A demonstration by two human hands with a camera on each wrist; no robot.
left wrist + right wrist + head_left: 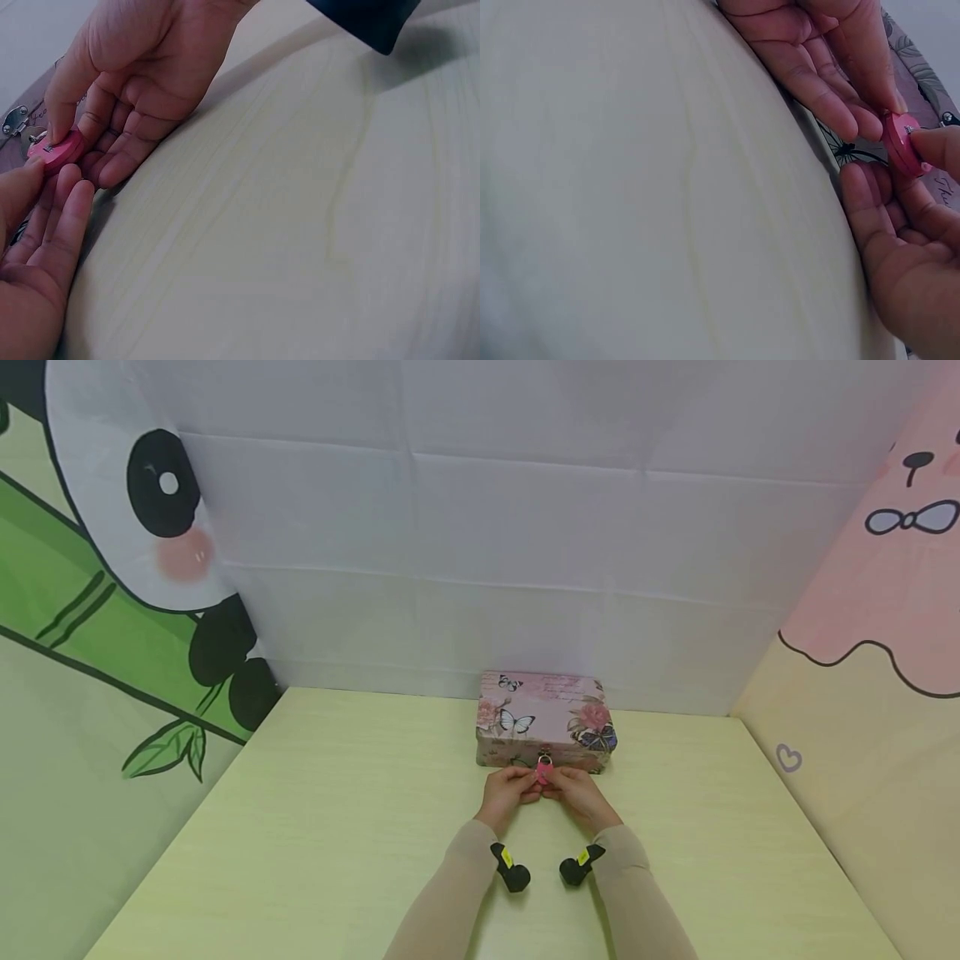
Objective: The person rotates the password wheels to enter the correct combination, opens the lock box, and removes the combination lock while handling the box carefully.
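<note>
A pink padlock (543,771) with a silver shackle is at the metal clasp (15,121) on the front of a floral butterfly box (536,706); whether the shackle passes through the clasp I cannot tell. My left hand (504,793) (34,262) (821,60) pinches one side of the padlock (56,154). Opposite it, my right hand (581,795) (154,67) (911,255) grips the other side, its thumb on the small dials on the padlock's face (901,150). The box lid is down. Both hands' remaining fingers are bent beneath the lock.
The pale wooden table (337,827) extends around the box and forearms. A white cloth wall (450,527) stands behind the box, with printed panels at both sides. Black devices (513,875) are strapped at both wrists.
</note>
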